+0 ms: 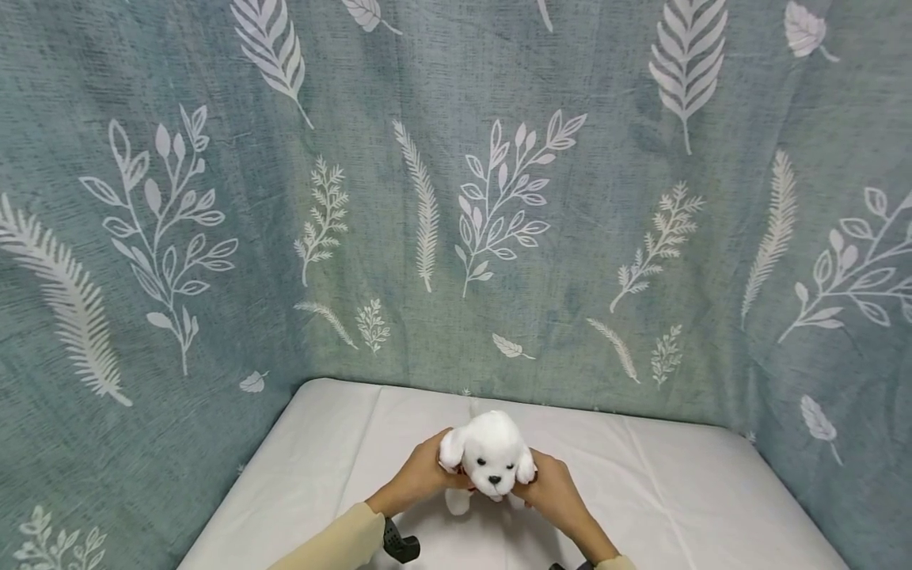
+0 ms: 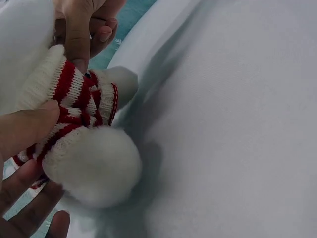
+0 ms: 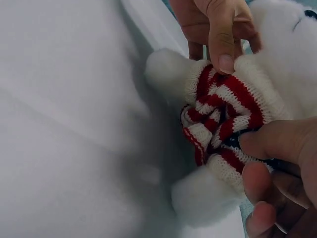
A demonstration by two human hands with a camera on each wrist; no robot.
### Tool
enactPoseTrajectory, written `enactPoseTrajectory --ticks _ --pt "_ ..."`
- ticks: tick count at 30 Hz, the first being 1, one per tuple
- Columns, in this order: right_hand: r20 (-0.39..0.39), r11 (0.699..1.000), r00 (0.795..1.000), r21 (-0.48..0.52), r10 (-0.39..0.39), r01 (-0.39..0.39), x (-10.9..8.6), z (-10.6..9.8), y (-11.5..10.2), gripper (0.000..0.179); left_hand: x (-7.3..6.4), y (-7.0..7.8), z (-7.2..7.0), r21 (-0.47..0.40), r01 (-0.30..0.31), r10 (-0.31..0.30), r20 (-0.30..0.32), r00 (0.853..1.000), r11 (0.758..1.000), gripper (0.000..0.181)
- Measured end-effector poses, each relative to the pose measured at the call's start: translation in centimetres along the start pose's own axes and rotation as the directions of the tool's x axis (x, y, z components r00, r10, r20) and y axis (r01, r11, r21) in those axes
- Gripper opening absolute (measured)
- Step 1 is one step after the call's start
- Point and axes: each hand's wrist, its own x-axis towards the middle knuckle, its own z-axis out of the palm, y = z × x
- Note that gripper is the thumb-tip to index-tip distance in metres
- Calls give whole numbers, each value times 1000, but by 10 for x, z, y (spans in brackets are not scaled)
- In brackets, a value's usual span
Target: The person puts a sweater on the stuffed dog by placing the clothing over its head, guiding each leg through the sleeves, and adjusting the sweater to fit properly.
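Observation:
A white plush dog (image 1: 495, 451) faces me near the middle of the white surface. It wears a red-and-white striped knitted sweater (image 2: 74, 99); the cuffs are cream, and round white paws (image 2: 101, 166) stick out. My left hand (image 1: 420, 475) grips the dog's side below one ear, its thumb (image 2: 34, 126) lying on the sweater's front. On the opposite side my right hand (image 1: 556, 491) holds the sweater between thumb and fingers (image 3: 257, 181), where a dark blue patch shows. The dog's back is hidden in the wrist views.
A white-covered table (image 1: 306, 451) spreads beneath the dog, with faint creases. Blue-green curtains (image 1: 427, 237) with white leaf prints stand behind it and along both sides. A black device (image 1: 401, 542) is at my left wrist.

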Motion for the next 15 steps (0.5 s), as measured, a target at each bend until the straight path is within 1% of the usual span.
enactPoseTrajectory --ticks 2,5,10,15 --pt "12 1000 1000 7 18 -18 -1 1 1 22 0 -2 1 10 2 -2 -3 1000 1000 71" --pt "18 999 999 11 35 -35 -2 2 3 24 1 -5 2 19 -5 5 -2 1000 1000 71" --pt "21 999 999 13 31 -31 -2 2 1 28 1 -5 1 31 -10 10 3 1000 999 67" --pt "26 999 999 36 32 -33 -3 1 1 33 0 -4 1 23 -3 3 18 1000 1000 69"
